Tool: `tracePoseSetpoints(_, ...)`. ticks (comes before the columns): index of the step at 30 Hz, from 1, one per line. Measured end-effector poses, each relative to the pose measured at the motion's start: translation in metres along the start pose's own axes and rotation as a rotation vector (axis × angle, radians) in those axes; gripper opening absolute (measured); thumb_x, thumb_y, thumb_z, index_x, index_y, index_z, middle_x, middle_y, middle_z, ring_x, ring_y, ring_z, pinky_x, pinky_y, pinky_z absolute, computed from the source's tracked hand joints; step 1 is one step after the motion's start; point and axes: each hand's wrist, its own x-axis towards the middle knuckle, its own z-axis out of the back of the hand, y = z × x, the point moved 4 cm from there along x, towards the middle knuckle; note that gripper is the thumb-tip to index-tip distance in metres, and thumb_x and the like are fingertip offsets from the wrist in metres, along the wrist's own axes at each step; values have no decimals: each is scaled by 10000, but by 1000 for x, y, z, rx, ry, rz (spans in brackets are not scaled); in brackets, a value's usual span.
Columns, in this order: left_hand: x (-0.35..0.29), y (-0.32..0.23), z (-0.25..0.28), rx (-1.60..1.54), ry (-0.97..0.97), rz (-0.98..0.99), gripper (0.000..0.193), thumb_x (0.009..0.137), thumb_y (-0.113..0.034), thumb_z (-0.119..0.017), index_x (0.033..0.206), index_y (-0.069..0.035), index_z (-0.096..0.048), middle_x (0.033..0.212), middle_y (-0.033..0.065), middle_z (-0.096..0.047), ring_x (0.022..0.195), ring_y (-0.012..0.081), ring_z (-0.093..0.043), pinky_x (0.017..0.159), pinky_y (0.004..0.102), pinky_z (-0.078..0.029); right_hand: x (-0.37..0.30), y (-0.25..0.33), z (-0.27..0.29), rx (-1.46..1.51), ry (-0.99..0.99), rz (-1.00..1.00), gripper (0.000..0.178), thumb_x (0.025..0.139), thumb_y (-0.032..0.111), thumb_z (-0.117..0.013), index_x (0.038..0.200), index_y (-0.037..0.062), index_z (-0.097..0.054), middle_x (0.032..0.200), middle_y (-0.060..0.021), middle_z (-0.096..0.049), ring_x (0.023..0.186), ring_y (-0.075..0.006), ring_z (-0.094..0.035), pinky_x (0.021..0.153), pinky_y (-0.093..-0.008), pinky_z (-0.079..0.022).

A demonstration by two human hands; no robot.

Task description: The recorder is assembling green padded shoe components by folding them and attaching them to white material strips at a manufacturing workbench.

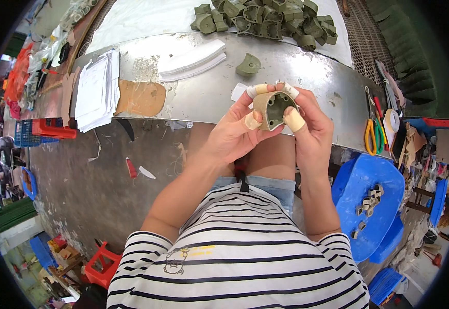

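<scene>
As the bench [312, 69] curves across the view, its front edge runs just beyond the person's lap, bare metal showing on both sides of the hands. Papers [98, 91] and a tan board [141, 98] sit off to the left, the board reaching that edge; scissors [370, 138] lie near the right end, and a blue tub [345, 208] stands below them. Beyond, a white stack [192, 59] and one loose green piece [248, 66] lie ahead of the hands, with a green pile [268, 20] farther back.

Now the arms: both forearms rise from the striped shirt [235, 252], elbows bent, angling inward until the fingertips nearly meet. The left hand [227, 138] is half curled, wrapped thumb and index pinching; the right hand [314, 123] is curled too, its wrapped thumb at the rim, index over the top.

And between them, gripped by both, is the hollow piece [264, 106]! It's held up about over the bench edge, tilted, its open, holed side facing the camera, the left fingers on its outer wall.
</scene>
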Motion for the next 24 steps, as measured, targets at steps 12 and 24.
tracePoseSetpoints(12,0,2,-1,-18,25,-95,670,810,-213,-705,1371,-150,-346,1343,7,-432,1228,170,-456,1031,336,-422,1,2,-17,275,8,-59,353,851,117,-622,1172,-23,-575,1282,-130,-471,1221,-236,-426,1022,-353,-324)
tracePoseSetpoints(24,-3,2,5,17,-13,-119,613,805,-176,-707,1331,-166,-392,1315,29,-453,1203,194,-479,959,324,-485,6,-10,-11,137,5,49,322,955,202,-486,1161,-26,-583,1271,-105,-525,1206,-206,-457,1016,-337,-346)
